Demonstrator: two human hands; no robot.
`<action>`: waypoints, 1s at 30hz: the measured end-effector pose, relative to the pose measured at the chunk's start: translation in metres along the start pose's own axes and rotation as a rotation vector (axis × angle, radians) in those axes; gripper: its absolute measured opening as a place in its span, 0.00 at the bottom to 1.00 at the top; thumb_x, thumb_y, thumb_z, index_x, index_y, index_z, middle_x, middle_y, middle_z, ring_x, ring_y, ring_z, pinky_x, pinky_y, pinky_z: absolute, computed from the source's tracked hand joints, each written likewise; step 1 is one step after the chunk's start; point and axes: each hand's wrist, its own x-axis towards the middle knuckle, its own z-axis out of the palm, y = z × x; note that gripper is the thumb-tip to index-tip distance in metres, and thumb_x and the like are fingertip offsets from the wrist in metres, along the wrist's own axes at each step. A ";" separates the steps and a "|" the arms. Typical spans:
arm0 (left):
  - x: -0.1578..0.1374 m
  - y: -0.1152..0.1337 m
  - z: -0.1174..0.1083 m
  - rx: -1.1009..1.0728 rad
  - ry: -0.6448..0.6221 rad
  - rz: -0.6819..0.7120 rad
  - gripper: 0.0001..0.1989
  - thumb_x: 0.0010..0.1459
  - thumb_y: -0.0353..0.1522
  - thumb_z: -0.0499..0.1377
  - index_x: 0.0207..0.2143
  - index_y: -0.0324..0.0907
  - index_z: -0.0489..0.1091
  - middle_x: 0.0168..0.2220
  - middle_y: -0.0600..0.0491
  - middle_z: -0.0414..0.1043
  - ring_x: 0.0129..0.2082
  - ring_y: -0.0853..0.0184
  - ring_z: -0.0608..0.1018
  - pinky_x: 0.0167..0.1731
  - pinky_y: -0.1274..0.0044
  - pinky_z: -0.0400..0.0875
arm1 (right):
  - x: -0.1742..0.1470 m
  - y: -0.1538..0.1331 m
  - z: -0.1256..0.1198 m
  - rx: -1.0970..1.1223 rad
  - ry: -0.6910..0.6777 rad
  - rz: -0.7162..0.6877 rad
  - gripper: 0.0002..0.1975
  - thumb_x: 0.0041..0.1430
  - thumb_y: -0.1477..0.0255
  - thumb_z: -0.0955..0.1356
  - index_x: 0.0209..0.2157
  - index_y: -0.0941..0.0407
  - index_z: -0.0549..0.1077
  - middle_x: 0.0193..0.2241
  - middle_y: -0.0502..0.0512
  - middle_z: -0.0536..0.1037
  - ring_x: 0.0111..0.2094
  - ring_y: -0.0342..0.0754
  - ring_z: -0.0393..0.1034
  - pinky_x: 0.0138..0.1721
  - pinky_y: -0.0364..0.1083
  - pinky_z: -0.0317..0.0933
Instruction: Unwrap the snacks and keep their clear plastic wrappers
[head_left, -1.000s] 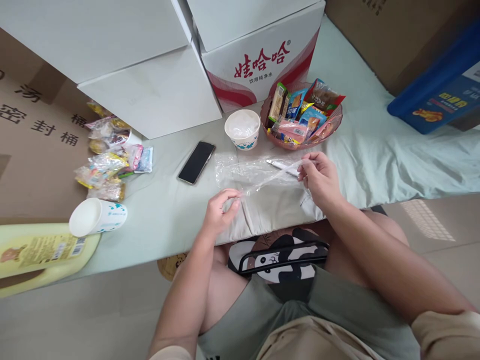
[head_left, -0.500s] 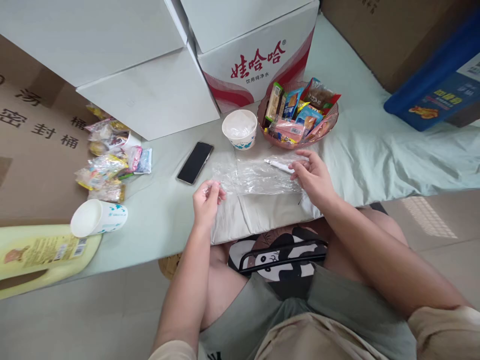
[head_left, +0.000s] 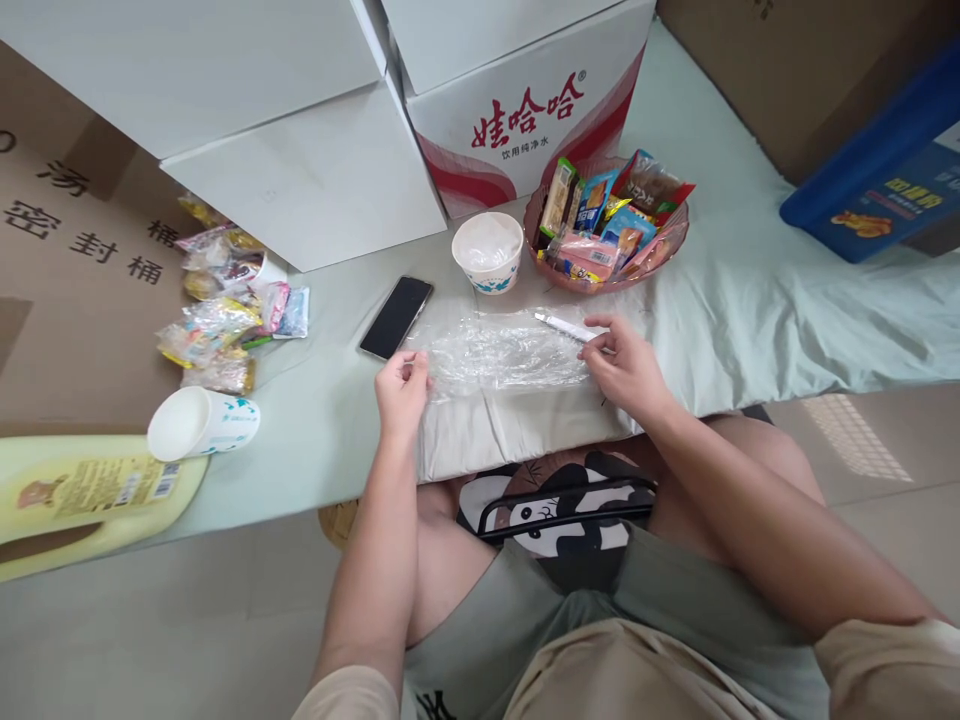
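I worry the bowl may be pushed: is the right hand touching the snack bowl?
Apart. The head view shows a visible gap between the right hand and the near side of the snack bowl, which stands beyond it.

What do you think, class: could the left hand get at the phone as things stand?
Probably yes: the phone lies just beyond the left hand, with nothing visible standing between them, though that hand appears to pinch the clear plastic and might need to release it first.
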 end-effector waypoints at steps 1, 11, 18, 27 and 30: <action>0.001 0.001 -0.001 0.010 0.013 -0.006 0.12 0.55 0.40 0.63 0.32 0.40 0.72 0.16 0.60 0.64 0.13 0.75 0.64 0.13 0.83 0.55 | -0.002 0.000 -0.001 -0.041 -0.004 -0.017 0.20 0.52 0.70 0.64 0.49 0.54 0.68 0.28 0.48 0.76 0.21 0.44 0.67 0.27 0.45 0.59; -0.010 0.008 -0.019 -0.029 0.105 -0.075 0.15 0.54 0.39 0.57 0.18 0.42 0.65 0.12 0.58 0.60 0.11 0.73 0.63 0.13 0.81 0.55 | -0.008 0.000 -0.002 -0.342 -0.079 -0.095 0.18 0.52 0.72 0.63 0.46 0.55 0.68 0.28 0.51 0.78 0.27 0.49 0.71 0.34 0.47 0.60; -0.013 0.002 -0.029 0.353 0.106 0.034 0.18 0.52 0.36 0.55 0.13 0.43 0.55 0.13 0.59 0.49 0.16 0.74 0.56 0.19 0.78 0.51 | -0.009 -0.001 0.000 -0.538 -0.108 -0.094 0.21 0.54 0.73 0.63 0.50 0.55 0.69 0.30 0.53 0.79 0.29 0.52 0.70 0.32 0.47 0.56; -0.010 0.001 -0.026 0.649 0.024 0.071 0.23 0.56 0.41 0.57 0.15 0.42 0.53 0.14 0.59 0.49 0.19 0.73 0.54 0.25 0.75 0.50 | -0.015 -0.008 -0.004 -0.776 -0.161 -0.017 0.23 0.58 0.71 0.62 0.57 0.54 0.67 0.33 0.55 0.81 0.31 0.54 0.71 0.28 0.46 0.49; -0.008 0.000 -0.025 0.663 0.019 0.060 0.22 0.57 0.44 0.57 0.17 0.43 0.59 0.15 0.58 0.56 0.19 0.71 0.58 0.25 0.75 0.52 | -0.016 -0.007 -0.004 -0.816 -0.165 -0.024 0.24 0.60 0.70 0.62 0.58 0.54 0.66 0.34 0.55 0.81 0.30 0.53 0.71 0.27 0.46 0.47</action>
